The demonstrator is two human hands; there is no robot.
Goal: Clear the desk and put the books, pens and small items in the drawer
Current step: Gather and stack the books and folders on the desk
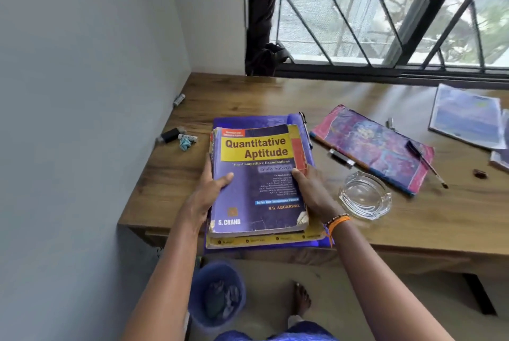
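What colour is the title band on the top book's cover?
Yellow, with dark red lettering, on the purple top book; the head view shows it.

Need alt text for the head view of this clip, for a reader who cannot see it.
Both hands, left hand and right hand, grip a stack of books at the wooden desk's near edge. A glass ashtray, patterned pouch and paintbrush lie to the right.

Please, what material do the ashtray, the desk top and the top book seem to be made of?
Ashtray: clear glass, probably; the wood shows through it and its rim glints.
Desk top: wood or wood-look laminate, brown, with grain lines and a soft sheen.
Top book: paper with a glossy card cover, creased and worn at the corners.
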